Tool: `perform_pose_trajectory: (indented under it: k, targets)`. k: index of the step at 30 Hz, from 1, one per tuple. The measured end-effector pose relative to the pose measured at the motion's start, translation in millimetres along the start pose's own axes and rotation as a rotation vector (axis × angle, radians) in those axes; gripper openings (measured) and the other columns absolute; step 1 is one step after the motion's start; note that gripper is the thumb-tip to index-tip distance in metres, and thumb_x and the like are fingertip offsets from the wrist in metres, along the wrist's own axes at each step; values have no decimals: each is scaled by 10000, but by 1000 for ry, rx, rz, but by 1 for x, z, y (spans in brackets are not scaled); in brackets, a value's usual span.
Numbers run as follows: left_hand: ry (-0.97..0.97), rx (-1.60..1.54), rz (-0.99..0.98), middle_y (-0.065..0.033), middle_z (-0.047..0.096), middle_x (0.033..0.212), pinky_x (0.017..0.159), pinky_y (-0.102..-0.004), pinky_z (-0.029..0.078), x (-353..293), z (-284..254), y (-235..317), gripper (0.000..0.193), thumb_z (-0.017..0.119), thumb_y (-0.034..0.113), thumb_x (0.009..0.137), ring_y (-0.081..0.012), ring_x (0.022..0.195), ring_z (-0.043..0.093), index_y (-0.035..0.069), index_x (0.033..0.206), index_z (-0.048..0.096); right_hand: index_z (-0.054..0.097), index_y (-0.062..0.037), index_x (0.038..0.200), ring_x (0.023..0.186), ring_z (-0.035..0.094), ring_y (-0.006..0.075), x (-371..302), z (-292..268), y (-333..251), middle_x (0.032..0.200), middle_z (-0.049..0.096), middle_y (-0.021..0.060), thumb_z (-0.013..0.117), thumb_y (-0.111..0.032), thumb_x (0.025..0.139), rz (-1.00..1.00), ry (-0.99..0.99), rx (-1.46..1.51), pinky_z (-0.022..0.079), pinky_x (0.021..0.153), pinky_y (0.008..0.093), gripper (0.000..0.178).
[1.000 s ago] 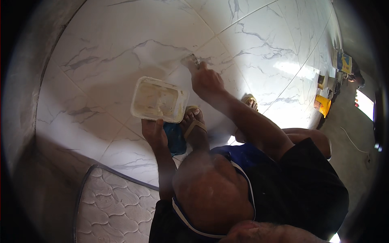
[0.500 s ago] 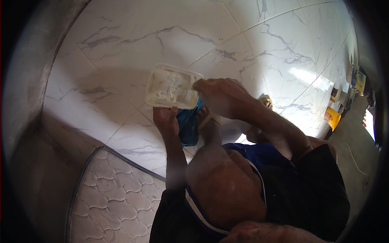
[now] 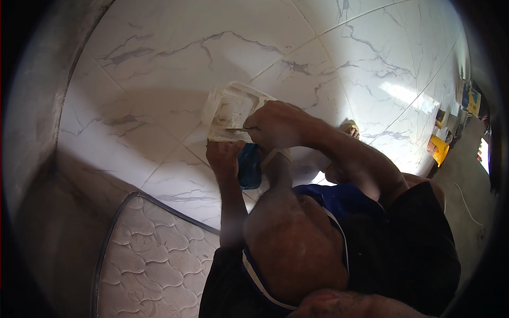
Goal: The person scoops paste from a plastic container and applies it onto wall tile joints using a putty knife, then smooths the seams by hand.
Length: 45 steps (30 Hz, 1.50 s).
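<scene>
A clear rectangular plastic tub (image 3: 216, 114) with pale residue inside is held up over the floor. My left hand (image 3: 225, 156) grips its near edge from below, fingers closed. My right hand (image 3: 278, 124) is closed at the tub's right side. From its fingers a thin, narrow tool (image 3: 239, 129) reaches into the tub; its tip lies near the bottom, and its exact kind cannot be made out. Behind my left wrist shows something blue and shiny (image 3: 249, 167), partly hidden by the hands and tub.
Marble-patterned tiles (image 3: 159, 69) cover the floor. A quilted mattress or pad (image 3: 154, 249) with dark edging lies at lower left. My sandalled foot (image 3: 349, 128) is beyond my right forearm. A yellow packet (image 3: 438, 150) and other small items stand along the right side.
My right hand has moved left and slightly down over the tub, and the tool now shows inside it. The tub has tilted and shifted a little right, with my left hand following.
</scene>
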<state>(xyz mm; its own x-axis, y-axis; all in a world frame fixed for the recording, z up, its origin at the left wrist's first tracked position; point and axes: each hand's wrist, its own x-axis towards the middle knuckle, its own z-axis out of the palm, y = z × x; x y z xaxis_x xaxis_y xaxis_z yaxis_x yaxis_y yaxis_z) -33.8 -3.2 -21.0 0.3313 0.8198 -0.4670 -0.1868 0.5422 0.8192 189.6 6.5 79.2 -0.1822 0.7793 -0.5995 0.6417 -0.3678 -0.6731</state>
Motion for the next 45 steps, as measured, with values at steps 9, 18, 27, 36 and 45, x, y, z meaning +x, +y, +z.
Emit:
perform_pose_trajectory:
  k: [9, 18, 27, 36, 45]
  targets:
    - [4, 238, -43, -150, 631, 1286, 994, -378, 514, -11, -11, 8, 773, 856, 7, 737, -253, 1146, 631, -56, 1414, 487, 733, -12, 1169, 594, 599, 119, -20, -49, 34, 765, 734, 70, 657, -215, 919, 144, -157, 685, 502, 598, 310, 331]
    - [96, -204, -119, -206, 539, 1422, 1106, -428, 452, -20, -32, -19, 840, 834, 28, 783, -303, 1296, 556, -92, 1476, 374, 627, -41, 1330, 766, 649, 221, -35, -3, 113, 969, 705, 167, 577, -156, 963, 249, 500, 335, 528, 701, 376, 388]
    - [78, -219, -136, -219, 521, 1430, 1092, -428, 461, -21, -31, -12, 850, 836, 104, 808, -309, 1295, 554, -97, 1479, 354, 435, -130, 1484, 937, 654, 442, -3, 41, 72, 1103, 583, 218, 532, -133, 968, 468, 450, -130, 552, 817, 529, 525]
    - [53, -178, -113, -246, 519, 1416, 1088, -451, 464, -25, -30, -8, 808, 805, 132, 848, -334, 1284, 557, -111, 1470, 350, 420, -78, 1463, 897, 681, 455, -19, 67, 60, 1107, 543, 256, 523, -46, 926, 440, 375, -132, 569, 781, 544, 548]
    - [43, -233, -104, -248, 509, 1431, 1103, -479, 445, -35, -40, -17, 814, 801, 164, 855, -347, 1311, 533, -119, 1471, 350, 458, -65, 1424, 836, 696, 471, 6, 14, 56, 1116, 575, 288, 499, -83, 961, 461, 444, -219, 586, 753, 547, 465]
